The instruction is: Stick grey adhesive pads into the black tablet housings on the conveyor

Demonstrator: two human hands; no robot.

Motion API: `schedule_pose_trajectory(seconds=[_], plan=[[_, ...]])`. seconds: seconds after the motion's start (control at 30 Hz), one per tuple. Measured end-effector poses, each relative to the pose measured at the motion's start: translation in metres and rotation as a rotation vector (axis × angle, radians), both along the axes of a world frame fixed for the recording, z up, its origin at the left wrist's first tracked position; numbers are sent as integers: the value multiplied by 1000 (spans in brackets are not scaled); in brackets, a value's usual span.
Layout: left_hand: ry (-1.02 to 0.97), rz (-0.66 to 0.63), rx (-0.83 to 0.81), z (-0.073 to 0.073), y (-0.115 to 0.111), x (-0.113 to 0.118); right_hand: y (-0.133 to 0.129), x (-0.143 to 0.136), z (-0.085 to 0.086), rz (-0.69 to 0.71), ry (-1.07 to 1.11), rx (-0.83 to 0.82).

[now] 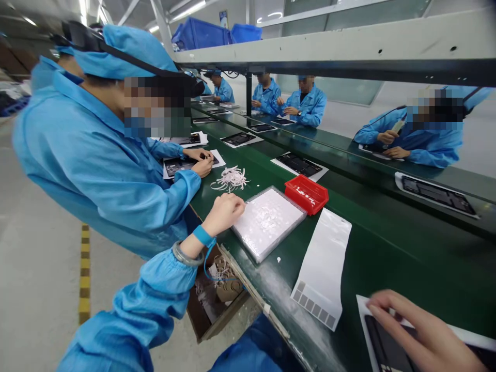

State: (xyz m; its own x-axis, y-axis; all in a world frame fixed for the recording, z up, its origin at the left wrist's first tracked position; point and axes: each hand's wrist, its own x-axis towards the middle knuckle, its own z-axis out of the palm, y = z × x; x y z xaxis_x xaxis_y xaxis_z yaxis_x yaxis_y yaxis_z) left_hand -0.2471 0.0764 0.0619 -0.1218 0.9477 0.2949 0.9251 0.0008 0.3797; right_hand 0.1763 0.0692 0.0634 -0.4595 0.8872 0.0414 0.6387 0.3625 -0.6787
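Note:
My left hand [225, 213], with a blue strap at the wrist, is over the left edge of a clear flat tray [267, 219] with a white surface and small white pieces. Its fingers are closed in a pinch; whatever lies between them is hidden. At the lower right, my right hand [422, 323] reaches over a black device panel [383, 343] on a white sheet [363, 310], partly cut off by the frame. Its thumb and forefinger come together, slightly blurred, and I cannot make out anything in them. Between the hands lies a white strip sheet [325, 263] with grey squares at its near end.
A red bin [306, 194] with white bits stands behind the tray, and a pile of white strips [231, 179] lies to its left. More panels [298, 164] rest along the green bench. A co-worker [112, 139] works close at left. Overhead runs a shelf [333, 44].

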Motion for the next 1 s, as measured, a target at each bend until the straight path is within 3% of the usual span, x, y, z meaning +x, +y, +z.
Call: schedule_pose_trajectory(seconds=[0.1,0.2,0.33,0.5,0.63,0.8,1.0], plan=[[-183,-102,37,3,1,27,11,-75,13,107,112,-236],[-315,-185,99,6,-4,62,24,-145,19,15,365,-461],[-398,-214,202,7,-14,89,35,-197,23,6,737,-651],[-389,-129,323,-5,-17,89,38,-217,20,-37,850,-608],[-274,-74,450,-12,-19,83,47,-220,16,-65,771,-600],[-59,-142,542,-17,-18,75,53,-217,15,-4,632,-601],[148,-101,620,-21,-19,71,53,-215,13,53,509,-466]])
